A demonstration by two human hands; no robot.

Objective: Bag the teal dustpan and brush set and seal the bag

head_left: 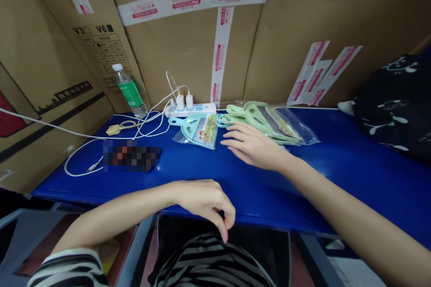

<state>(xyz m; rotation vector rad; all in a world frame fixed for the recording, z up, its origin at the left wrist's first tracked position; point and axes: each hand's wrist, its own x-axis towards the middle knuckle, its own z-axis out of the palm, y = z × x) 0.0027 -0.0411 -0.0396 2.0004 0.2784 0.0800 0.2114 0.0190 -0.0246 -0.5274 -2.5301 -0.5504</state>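
My right hand (253, 145) reaches over the blue table with its fingers stretched out, holding nothing. Just behind it lie several light-green dustpans (254, 114) in clear plastic bags; whether the fingers touch them I cannot tell. To the left of those fingers is a light-blue dustpan with a small brush (197, 128), also bagged and with a printed card. My left hand (208, 204) hangs at the table's front edge, its fingers curled in and the thumb pointing down. Nothing shows in its grasp.
A white power strip (202, 110) with chargers and loose cables stands against the cardboard wall (182, 49). At the left are a green-labelled water bottle (129, 92) and a pixelated dark object (133, 156). A black patterned cloth bundle (393, 103) occupies the right end.
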